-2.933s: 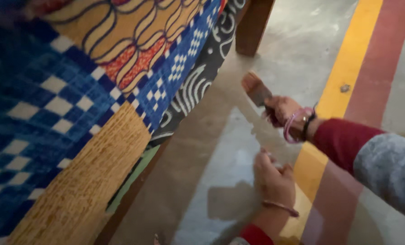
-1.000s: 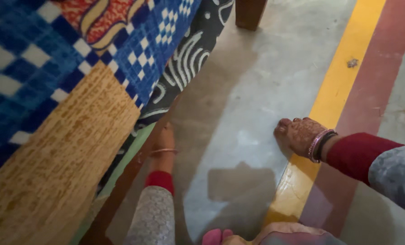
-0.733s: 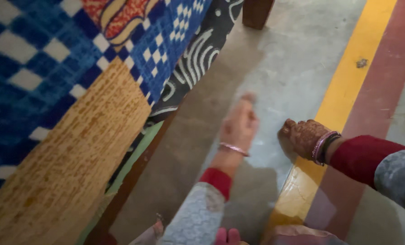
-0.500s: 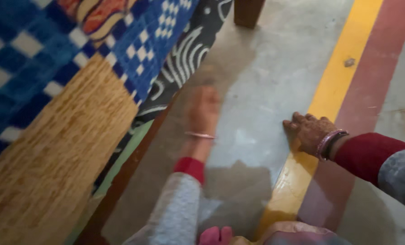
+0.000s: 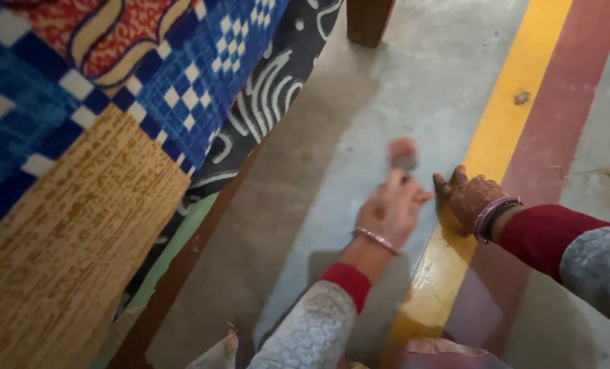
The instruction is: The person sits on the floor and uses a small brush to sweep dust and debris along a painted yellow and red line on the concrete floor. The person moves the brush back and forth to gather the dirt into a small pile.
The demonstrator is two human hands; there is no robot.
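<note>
My left hand [image 5: 392, 208] is over the grey concrete floor [image 5: 359, 123], closed around a small paintbrush [image 5: 402, 156] that points away from me and is blurred by motion. A thin bangle sits on that wrist, above a red cuff and grey sleeve. My right hand [image 5: 467, 196], patterned with henna and wearing pink and dark bangles, rests fingers-down on the floor at the inner edge of the yellow stripe [image 5: 503, 130]. It holds nothing. The two hands are almost touching.
A bed with a blue, white, orange and tan patterned blanket [image 5: 93, 137] fills the left side. Its dark wooden side rail [image 5: 182, 273] and a leg [image 5: 368, 20] stand on the floor. A dull red stripe [image 5: 558, 123] runs beside the yellow one.
My left hand came out from under the bed's edge and swung right across the floor to my right hand, now with the brush. My right hand stayed planted on the floor.
</note>
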